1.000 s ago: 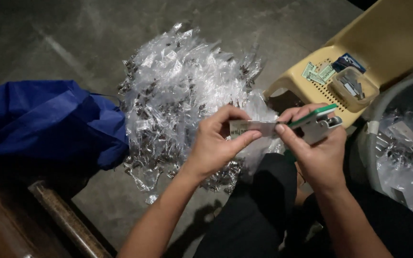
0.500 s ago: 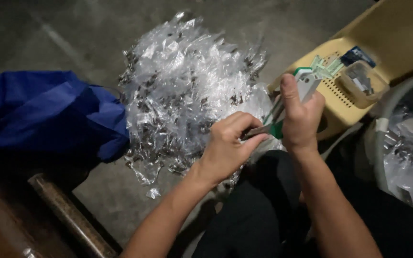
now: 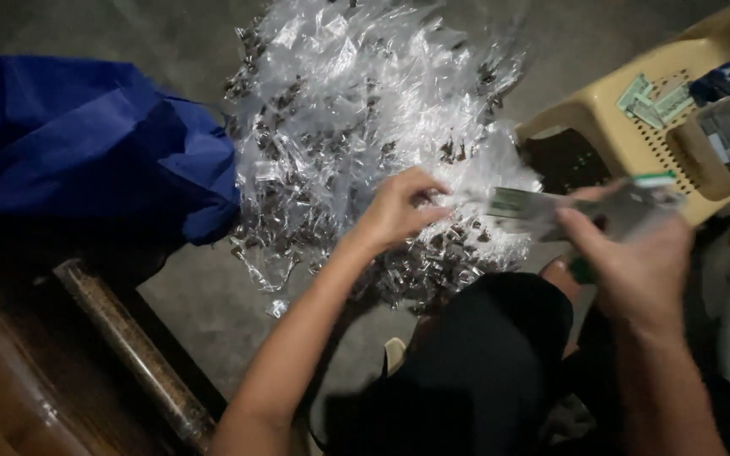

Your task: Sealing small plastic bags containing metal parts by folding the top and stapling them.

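Left hand (image 3: 399, 211) moved onto bag pile (image 3: 365, 127), right hand (image 3: 635, 253) gripping stapler (image 3: 635, 198)

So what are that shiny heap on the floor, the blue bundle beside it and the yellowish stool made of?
The heap of small bags looks like thin clear plastic film: it glints, crinkles and shows dark bits inside. The blue bundle seems a matte, non-woven or cloth fabric, lying in soft folds. The stool looks like moulded plastic, smooth, with rows of punched holes.

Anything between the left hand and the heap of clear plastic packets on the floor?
Nothing visible. The left hand already rests on the near edge of the heap of small clear plastic packets, its fingers curled into it. The right hand holds a green-and-white tool, blurred, off to the side.
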